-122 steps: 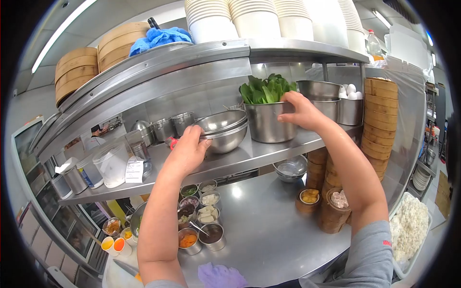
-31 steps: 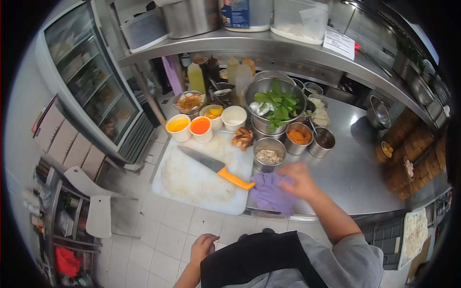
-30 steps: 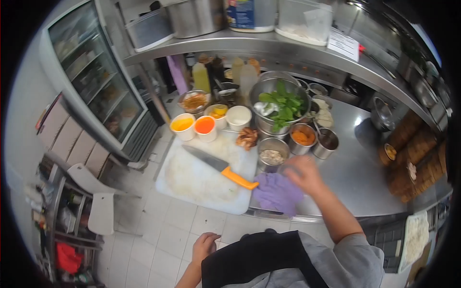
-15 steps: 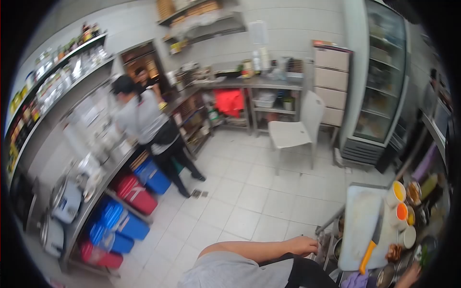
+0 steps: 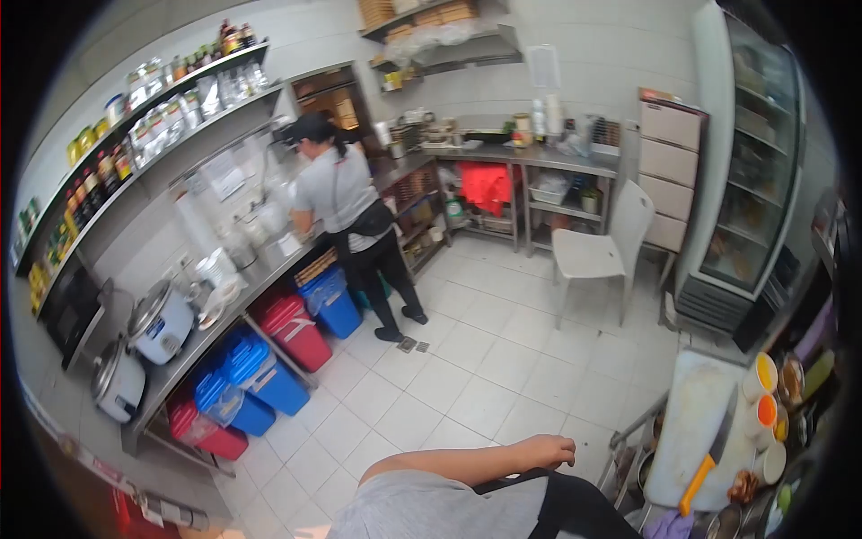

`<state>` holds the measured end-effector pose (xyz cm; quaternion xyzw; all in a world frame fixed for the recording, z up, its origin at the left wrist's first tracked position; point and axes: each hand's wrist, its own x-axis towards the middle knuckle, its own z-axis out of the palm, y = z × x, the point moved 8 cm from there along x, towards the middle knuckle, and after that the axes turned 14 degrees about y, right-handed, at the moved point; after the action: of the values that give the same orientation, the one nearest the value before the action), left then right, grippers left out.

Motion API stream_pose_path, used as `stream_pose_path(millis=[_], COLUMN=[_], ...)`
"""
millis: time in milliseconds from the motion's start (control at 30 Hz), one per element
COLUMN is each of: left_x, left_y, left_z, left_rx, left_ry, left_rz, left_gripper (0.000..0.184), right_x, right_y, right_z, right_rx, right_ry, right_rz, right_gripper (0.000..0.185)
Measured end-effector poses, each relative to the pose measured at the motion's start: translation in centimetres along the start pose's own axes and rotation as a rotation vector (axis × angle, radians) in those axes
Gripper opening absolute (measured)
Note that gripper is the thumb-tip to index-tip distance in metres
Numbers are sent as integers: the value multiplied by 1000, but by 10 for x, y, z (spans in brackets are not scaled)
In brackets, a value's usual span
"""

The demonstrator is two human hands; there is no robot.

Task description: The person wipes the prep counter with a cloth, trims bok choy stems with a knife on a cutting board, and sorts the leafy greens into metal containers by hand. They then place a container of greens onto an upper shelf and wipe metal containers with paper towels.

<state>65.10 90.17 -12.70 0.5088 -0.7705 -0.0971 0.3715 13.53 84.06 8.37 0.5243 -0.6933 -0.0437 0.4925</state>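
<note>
My left hand (image 5: 546,451) is at the bottom centre, at the end of my outstretched forearm and above the tiled floor. Its fingers are curled in, and nothing shows in them. My right hand is out of view. To the right of my left hand is a white cutting board (image 5: 686,422). A knife with an orange handle (image 5: 697,485) lies along its right side. Beyond the knife stand white cups, one with yellow contents (image 5: 765,370) and one with orange-red contents (image 5: 766,410). A purple cloth (image 5: 668,525) lies by the board's near edge.
A co-worker (image 5: 346,202) stands at the left steel counter (image 5: 296,256), facing the wall. Blue bins (image 5: 267,368) and red bins (image 5: 296,332) stand under it. A white chair (image 5: 597,247) is on the floor ahead, near a glass-door fridge (image 5: 754,171).
The view has swung left, so the room sits further right. My left hand has come away from the counter's edge. My right hand has left the view. The person in the doorway is now mostly hidden.
</note>
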Motion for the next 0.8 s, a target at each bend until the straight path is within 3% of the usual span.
stream_pose_path(millis=[33,67,100,133,167,200,233,267,300,333,433,667,733,800], left_x=[5,9,8,16,21,31,35,40,45,49,57,88,101,116], left_y=[8,14,10,20,22,37,39,48,52,53,59,93,102,116], left_z=[4,8,19,17,20,12,17,16,20,24,46,69,81,94], left_rx=[-33,-17,-21,-30,-87,-97,-98,-127,-138,-132,-145,-209,-221,-284], left_ry=[-15,-55,-89,-130,-100,-106,-159,-125,-195,-203,-270,-288,-302,-266], left_rz=[32,25,9,5,55,64,50,93,48,57,81,224,254,332], left_gripper=[23,26,27,29,30,31,30,30,30,30,28,27,26,24], right_x=[2,14,-9,-10,8,16,16,13,16,12,5,-22,-25,-35], right_y=[-7,-13,-18,-15,-19,-25,-30,-31,-31,-24,4,52,59,54], right_z=[-14,-17,43,103,22,12,37,43,23,16,14,27,5,-11], right_rx=[61,133,619,943,653,528,223,227,170,401,552,591,564,646], right_ry=[136,-258,371,203,288,248,20,175,123,238,243,230,357,339], right_rz=[1,-7,70,354,196,278,162,137,104,124,175,221,316,358], right_gripper=[35,42,30,28,30,16,13,9,6,4,6,18,20,22])
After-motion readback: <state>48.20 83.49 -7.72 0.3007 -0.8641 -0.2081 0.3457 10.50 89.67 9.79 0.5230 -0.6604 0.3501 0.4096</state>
